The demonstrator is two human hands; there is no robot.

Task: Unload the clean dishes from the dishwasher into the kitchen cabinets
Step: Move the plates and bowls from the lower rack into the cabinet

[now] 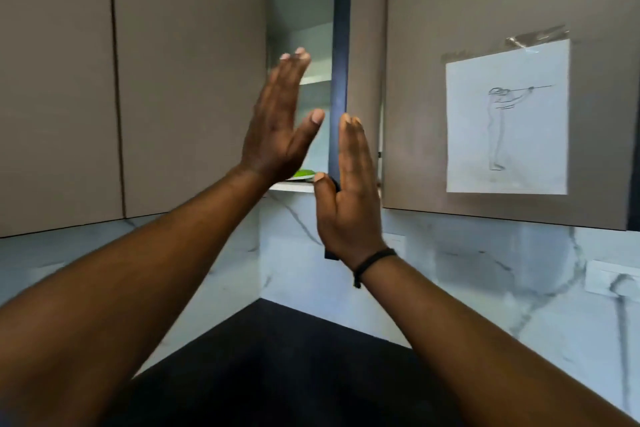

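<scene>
- The left hand (277, 125) is raised with straight fingers, holding nothing.
- The flat right hand (349, 191) presses the dark edge-on cabinet door (339, 80).
- A green dish (304, 174) lies on the cabinet's lowest white shelf (291, 186).

Inside a half-open corner wall cabinet, a pale bottom shelf (292, 186) carries one thing: a green, flat-looking item (304, 173), perhaps a plate, mostly hidden behind a raised hand. A second pale shelf (315, 80) sits higher up; nothing on it can be made out. Below, a dark countertop (277, 357) fills the corner.
</scene>
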